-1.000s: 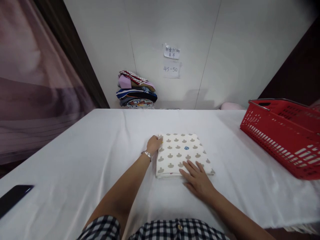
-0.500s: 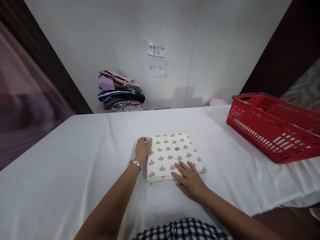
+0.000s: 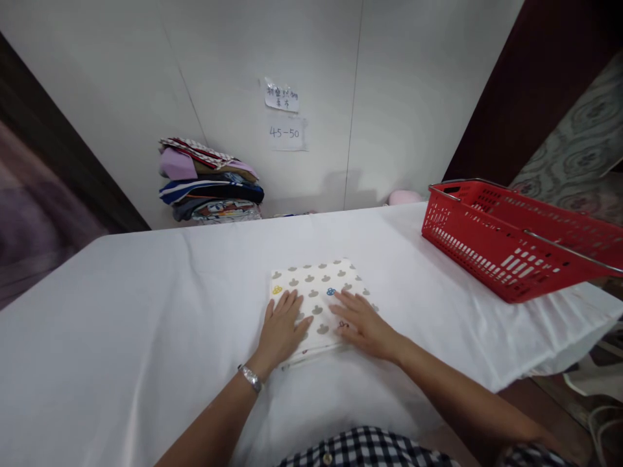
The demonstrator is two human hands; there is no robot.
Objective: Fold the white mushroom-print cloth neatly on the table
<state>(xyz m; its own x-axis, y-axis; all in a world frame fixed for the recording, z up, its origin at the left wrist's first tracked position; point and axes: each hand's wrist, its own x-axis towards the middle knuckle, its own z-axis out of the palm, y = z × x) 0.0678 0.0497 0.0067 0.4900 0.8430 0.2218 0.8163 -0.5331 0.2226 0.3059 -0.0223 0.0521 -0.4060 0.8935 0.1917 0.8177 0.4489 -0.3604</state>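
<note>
- On the white table (image 3: 146,311), right in front of the person, lies a folded cloth (image 3: 318,288), cream with small grey shapes and a blue and a yellow mark.
- Left hand (image 3: 281,327) lies flat on the near left part of the cloth, fingers spread, palm down, gripping nothing; a silver bracelet (image 3: 250,377) sits on that wrist.
- Right hand (image 3: 360,322) lies flat on the near right part, fingers stretched toward the blue mark, also open and pressing, not grasping.
- By my reading, this is the smoothing step: the fold is made and both palms press the bundle flat.
- Next move, as I judge it, calls for a real hold under the edges, since flat palms cannot lift it.
- Off to the right stands a red basket (image 3: 511,240), well apart from the cloth.
- At the far wall sits a pile of folded clothes (image 3: 209,181), with two paper notes (image 3: 285,117) stuck above.
</note>
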